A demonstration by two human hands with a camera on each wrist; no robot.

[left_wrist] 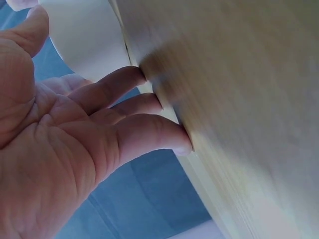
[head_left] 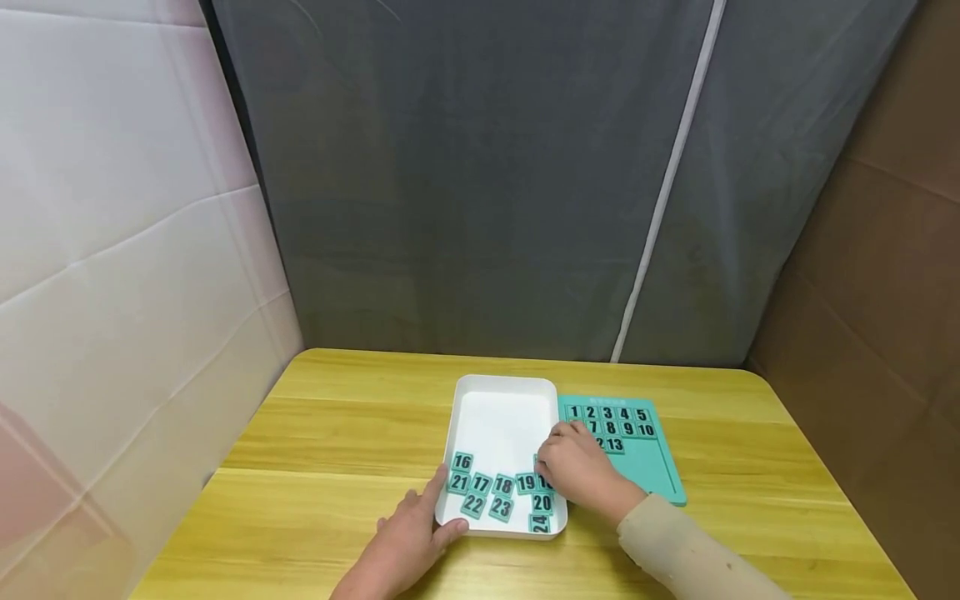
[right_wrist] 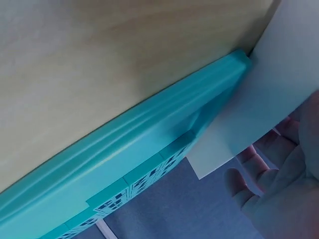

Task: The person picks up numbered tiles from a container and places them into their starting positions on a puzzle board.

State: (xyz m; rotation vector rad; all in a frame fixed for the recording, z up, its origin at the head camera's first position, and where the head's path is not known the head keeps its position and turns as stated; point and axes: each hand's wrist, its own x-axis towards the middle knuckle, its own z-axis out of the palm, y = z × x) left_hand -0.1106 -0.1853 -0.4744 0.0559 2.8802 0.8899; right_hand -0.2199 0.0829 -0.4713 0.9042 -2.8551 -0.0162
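Observation:
In the head view a white tray (head_left: 498,417) holds loose teal number tiles near its front, among them 16 (head_left: 462,461), 23 (head_left: 501,508) and 20 (head_left: 542,503). My left hand (head_left: 408,533) rests at its front left corner, index finger along the side and thumb at the front rim. Its other fingers touch the wooden table in the left wrist view. With bent fingers, my right hand (head_left: 581,471) reaches over the tray's right wall beside tiles; I cannot tell whether it grips one. Beneath that arm lies a teal number board (head_left: 648,467), partly covered.
Rows of tiles fill the board's upper part, with 13 (head_left: 615,445) the last one showing in the third row. The board lies against the tray's right side on the wooden table (head_left: 337,417). Grey cloth (head_left: 465,183) hangs behind the table.

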